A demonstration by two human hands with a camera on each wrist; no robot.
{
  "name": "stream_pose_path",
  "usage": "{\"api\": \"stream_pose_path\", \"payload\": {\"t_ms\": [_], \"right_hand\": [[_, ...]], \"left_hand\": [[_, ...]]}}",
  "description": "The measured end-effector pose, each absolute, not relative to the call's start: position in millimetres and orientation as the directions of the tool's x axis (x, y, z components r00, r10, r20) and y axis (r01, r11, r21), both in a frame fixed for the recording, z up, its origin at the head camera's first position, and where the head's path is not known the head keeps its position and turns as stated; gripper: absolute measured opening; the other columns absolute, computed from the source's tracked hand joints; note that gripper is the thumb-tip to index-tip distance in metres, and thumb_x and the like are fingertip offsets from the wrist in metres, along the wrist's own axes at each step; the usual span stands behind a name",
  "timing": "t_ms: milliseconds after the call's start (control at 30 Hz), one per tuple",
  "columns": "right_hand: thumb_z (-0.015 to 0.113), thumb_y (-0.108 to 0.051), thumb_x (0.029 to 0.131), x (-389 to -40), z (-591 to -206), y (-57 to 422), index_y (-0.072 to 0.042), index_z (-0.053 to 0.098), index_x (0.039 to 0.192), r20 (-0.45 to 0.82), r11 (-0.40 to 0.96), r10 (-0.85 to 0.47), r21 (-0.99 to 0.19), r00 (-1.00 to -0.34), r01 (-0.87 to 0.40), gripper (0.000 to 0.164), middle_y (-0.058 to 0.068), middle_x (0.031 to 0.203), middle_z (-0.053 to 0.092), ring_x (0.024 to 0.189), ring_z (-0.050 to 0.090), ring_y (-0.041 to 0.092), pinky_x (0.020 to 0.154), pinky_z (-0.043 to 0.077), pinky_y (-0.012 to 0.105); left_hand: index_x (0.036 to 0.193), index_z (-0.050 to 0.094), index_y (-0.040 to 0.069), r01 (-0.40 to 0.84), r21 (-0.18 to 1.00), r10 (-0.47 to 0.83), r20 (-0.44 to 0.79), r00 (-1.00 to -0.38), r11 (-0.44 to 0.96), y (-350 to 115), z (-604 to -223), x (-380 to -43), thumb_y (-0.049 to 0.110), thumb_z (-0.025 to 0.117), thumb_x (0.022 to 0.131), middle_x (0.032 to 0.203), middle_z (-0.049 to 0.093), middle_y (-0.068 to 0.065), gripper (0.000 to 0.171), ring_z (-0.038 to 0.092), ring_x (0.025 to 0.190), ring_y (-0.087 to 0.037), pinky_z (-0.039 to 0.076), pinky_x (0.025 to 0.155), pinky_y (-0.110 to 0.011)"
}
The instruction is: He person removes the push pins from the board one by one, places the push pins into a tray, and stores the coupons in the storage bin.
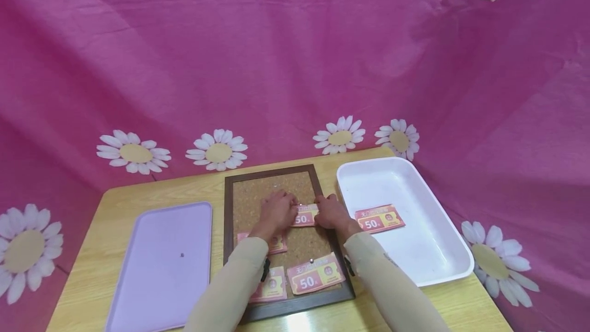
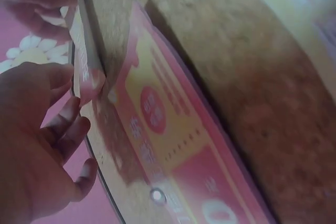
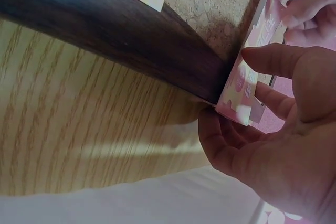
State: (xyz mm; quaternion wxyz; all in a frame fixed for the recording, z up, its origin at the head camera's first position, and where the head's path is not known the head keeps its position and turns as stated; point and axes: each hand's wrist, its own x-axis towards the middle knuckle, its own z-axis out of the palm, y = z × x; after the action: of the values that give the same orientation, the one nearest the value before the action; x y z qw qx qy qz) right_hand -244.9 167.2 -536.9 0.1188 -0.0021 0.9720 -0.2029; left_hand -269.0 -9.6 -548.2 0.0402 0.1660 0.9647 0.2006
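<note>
A pink and yellow coupon printed with 50 (image 1: 305,218) lies over the upper right part of a framed cork board (image 1: 295,175). At its left end the fingertips of my left hand (image 1: 276,211) pinch it, near a small pin. My right hand (image 1: 333,212) grips the right end between thumb and fingers, beside the frame's dark edge; in the right wrist view the thumb (image 3: 273,59) lies on the coupon's face. Lower on the board is a coupon (image 1: 315,273) with a pin at its top edge. Two more coupons (image 1: 272,286) are partly hidden by my left arm.
A white tray (image 1: 442,204) stands right of the board, with a coupon (image 1: 380,218) inside. At the left lies a shallow purple tray (image 1: 161,270) bearing a small dark speck. All rest on a wooden table (image 1: 92,250) before a pink flowered cloth (image 1: 276,76).
</note>
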Motion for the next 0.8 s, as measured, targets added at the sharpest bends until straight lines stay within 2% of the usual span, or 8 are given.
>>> {"api": "stream_pose_path", "payload": {"t_ms": [267,567,800], "right_hand": [[0.069,-0.017,0.074,-245.2,-539.8,169.1,-0.011,0.055,0.127,-0.224,0.923,-0.050,-0.383,-0.973,0.041,0.055,0.022,0.119,0.051,0.096,0.059,0.036,0.083,0.050,0.045],[0.068,-0.018,0.076,-245.5,-543.0,169.3,-0.011,0.054,0.130,-0.221,0.933,-0.056,-0.358,-0.974,0.027,0.057,0.023,0.121,0.052,0.100,0.058,0.036,0.085,0.049,0.045],[0.069,-0.018,0.077,-244.1,-541.9,167.9,-0.011,0.056,0.127,-0.211,0.928,-0.054,-0.372,-0.976,0.030,0.053,0.023,0.121,0.053,0.101,0.058,0.036,0.086,0.049,0.045]], "left_hand": [[0.104,0.067,0.024,0.258,0.358,0.301,-0.068,-0.951,0.897,6.8,-551.3,-276.6,0.031,0.060,0.091,0.109,0.057,0.000,0.017,0.052,0.111,-0.023,0.035,0.090,-0.049],[0.101,0.068,0.023,0.278,0.314,0.306,-0.042,-0.951,0.908,12.4,-555.8,-277.6,0.032,0.057,0.093,0.112,0.059,-0.002,0.016,0.052,0.113,-0.024,0.034,0.091,-0.052],[0.100,0.068,0.023,0.240,0.310,0.268,-0.053,-0.962,0.920,15.8,-557.0,-278.8,0.032,0.058,0.093,0.111,0.059,-0.002,0.016,0.052,0.109,-0.024,0.033,0.091,-0.050]]}}
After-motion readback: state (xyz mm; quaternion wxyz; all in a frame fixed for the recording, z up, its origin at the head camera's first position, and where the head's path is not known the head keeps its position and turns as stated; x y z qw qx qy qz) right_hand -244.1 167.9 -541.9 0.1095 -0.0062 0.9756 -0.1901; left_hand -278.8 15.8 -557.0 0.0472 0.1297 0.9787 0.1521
